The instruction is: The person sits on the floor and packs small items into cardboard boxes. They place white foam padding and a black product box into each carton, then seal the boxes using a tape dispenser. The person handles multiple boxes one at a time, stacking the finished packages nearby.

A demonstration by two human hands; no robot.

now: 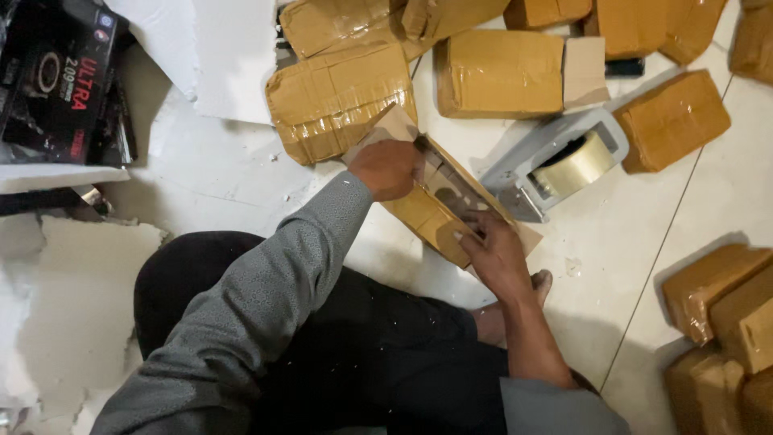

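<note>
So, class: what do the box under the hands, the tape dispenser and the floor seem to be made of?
Box: brown cardboard, matte, partly covered in glossy clear tape that wrinkles and shines. Tape dispenser: probably grey plastic, smooth and dull, holding a shiny translucent tape roll. Floor: likely glazed ceramic tile, pale, with thin grout lines.

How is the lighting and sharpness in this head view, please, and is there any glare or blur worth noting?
Head view: even, soft light; glare glints off the tape on the wrapped parcel and the tape roll; a shadow falls beside the parcels at lower right; the left hand and right hand look slightly soft.
</note>
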